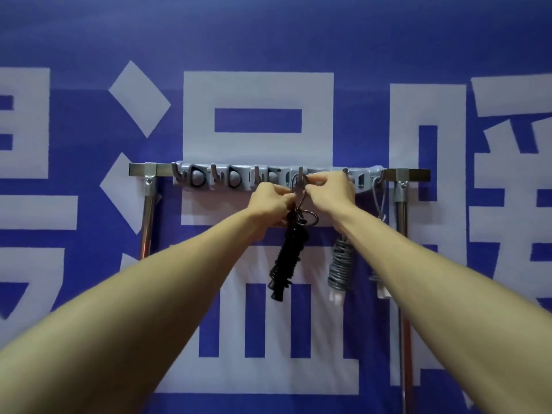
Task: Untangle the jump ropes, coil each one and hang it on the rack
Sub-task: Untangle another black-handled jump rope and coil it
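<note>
Coiled black rope (288,258) hangs at the rack (233,176), coiled grey rope (339,264) beside it
</note>
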The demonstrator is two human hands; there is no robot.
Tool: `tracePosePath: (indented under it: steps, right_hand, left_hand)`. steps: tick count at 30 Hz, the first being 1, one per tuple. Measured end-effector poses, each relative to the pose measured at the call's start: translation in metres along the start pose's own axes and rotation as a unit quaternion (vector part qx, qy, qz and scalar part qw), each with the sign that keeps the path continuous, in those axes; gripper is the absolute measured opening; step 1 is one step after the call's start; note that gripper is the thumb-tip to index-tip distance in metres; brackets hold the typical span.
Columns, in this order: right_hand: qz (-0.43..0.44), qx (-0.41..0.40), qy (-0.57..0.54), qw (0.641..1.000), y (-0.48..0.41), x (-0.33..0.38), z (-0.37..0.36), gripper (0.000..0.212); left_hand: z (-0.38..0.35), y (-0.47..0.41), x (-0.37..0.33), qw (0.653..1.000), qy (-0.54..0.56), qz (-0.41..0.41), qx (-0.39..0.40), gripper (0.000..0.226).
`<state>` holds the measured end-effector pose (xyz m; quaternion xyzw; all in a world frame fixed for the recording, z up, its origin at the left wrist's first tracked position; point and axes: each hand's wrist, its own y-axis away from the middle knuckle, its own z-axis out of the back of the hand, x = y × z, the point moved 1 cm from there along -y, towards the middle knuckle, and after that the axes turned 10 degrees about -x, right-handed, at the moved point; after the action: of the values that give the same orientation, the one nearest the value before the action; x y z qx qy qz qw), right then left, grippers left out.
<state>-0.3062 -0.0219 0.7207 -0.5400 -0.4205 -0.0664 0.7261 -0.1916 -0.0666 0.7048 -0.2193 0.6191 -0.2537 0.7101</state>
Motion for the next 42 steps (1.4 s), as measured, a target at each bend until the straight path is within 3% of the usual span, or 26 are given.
tracePosePath:
  steps: [3,7,9,13,22,28,36,42]
  right_hand:
    - [0.013,-0.001,0.013,1.0,0.017,-0.019,0.003,0.032]
    - [0.039,0.016,0.055,0.998,0.053,-0.051,0.007,0.031]
    - [0.05,0.06,0.079,0.994,0.08,-0.069,0.011,0.032]
    - [0.053,0.17,0.144,0.973,0.148,-0.115,0.019,0.032]
    - [-0.024,0.418,0.238,0.876,0.331,-0.238,0.026,0.029]
    - [-0.09,0.538,0.265,0.795,0.444,-0.32,0.027,0.031]
    - [-0.215,0.555,0.297,0.747,0.521,-0.403,0.047,0.018]
    - [-0.29,0.551,0.35,0.7,0.572,-0.467,0.057,0.028]
  left_hand:
    - [0.002,0.011,0.004,0.999,0.001,0.007,0.033,0.017]
    - [0.009,0.038,0.026,0.997,-0.074,-0.011,0.013,0.036]
    - [0.012,0.066,0.041,0.994,-0.106,-0.014,0.025,0.034]
    - [0.017,0.138,0.085,0.973,-0.193,0.003,0.13,0.032]
    - [0.012,0.323,0.235,0.866,-0.334,0.087,0.361,0.032]
    - [0.018,0.428,0.333,0.845,-0.305,0.203,0.39,0.028]
    - [0.003,0.513,0.429,0.804,-0.288,0.324,0.406,0.02]
    - [-0.031,0.542,0.467,0.791,-0.269,0.365,0.411,0.027]
